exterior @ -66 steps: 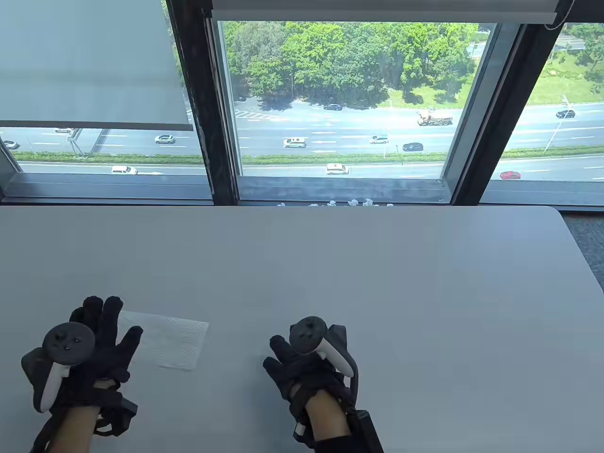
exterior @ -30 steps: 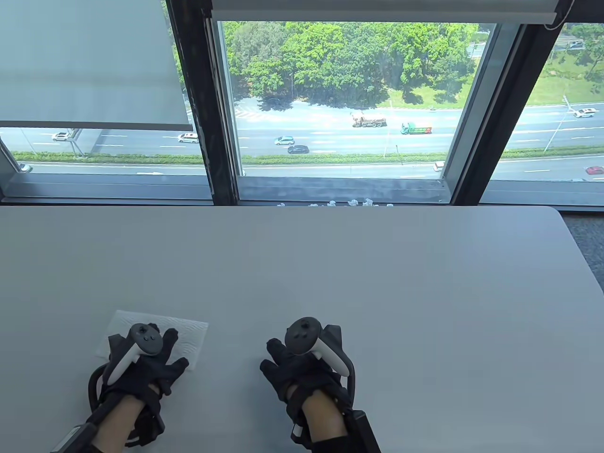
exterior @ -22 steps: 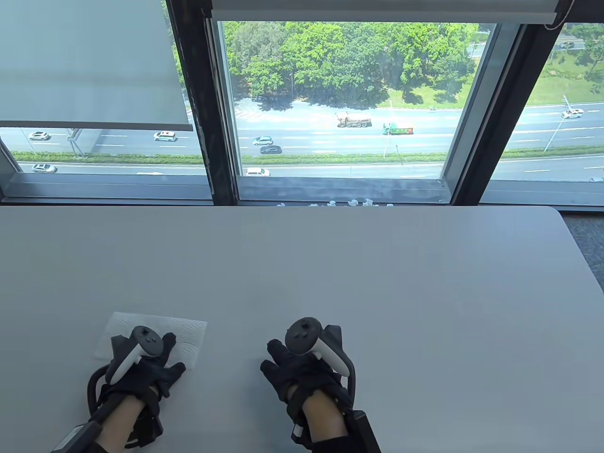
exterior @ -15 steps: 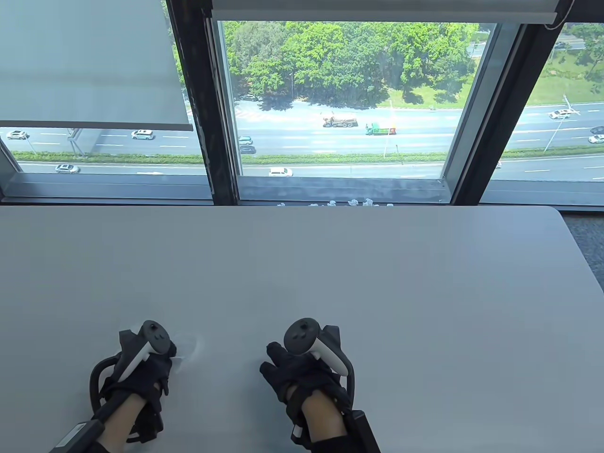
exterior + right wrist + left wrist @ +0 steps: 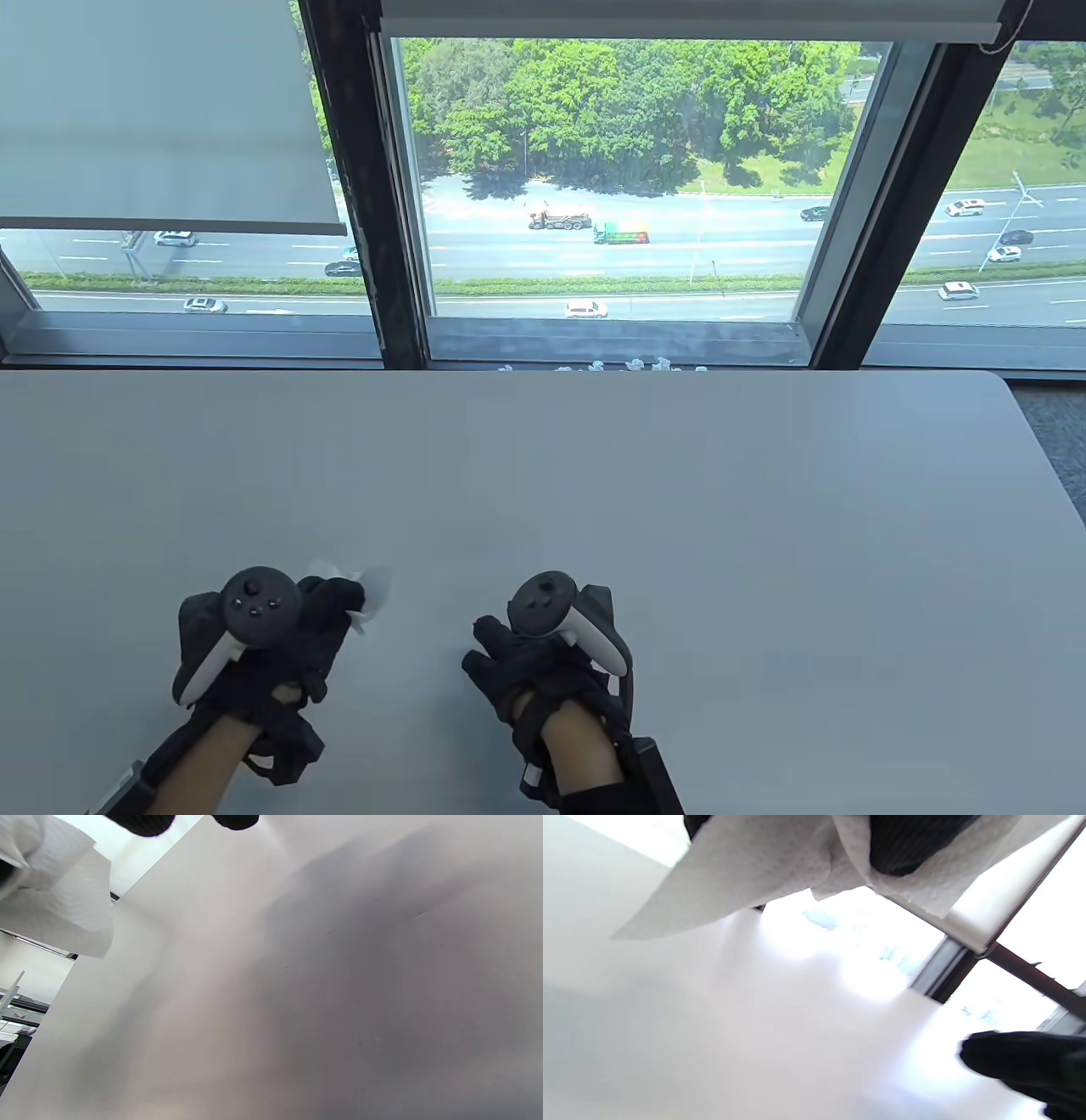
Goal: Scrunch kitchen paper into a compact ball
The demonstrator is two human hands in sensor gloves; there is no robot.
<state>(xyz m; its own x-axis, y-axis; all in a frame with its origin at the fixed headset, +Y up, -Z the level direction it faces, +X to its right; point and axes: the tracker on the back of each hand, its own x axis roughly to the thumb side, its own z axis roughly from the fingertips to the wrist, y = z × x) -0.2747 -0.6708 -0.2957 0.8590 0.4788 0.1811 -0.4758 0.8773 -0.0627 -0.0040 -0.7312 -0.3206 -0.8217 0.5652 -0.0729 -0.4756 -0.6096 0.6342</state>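
Note:
The white kitchen paper point(image 5: 374, 589) is bunched in my left hand point(image 5: 339, 604), which grips it just above the grey table point(image 5: 679, 509) at the front left. Loose corners stick out to the right of the fingers. In the left wrist view the crumpled sheet point(image 5: 746, 870) hangs from the top edge with a gloved finger point(image 5: 912, 844) pressed into it. My right hand point(image 5: 496, 649) rests on the table to the right, empty, apart from the paper. The right wrist view shows the paper point(image 5: 59, 912) at its left edge and my fingertips point(image 5: 144, 822) at the top.
Several small white paper balls point(image 5: 632, 366) lie on the sill just beyond the table's far edge. The table's right edge runs down past a rounded corner point(image 5: 1005, 382). Windows stand behind the table.
My left hand came down on the flat sheet, gathered it into its fingers and lifted it a little to the right. My right hand has stayed in place.

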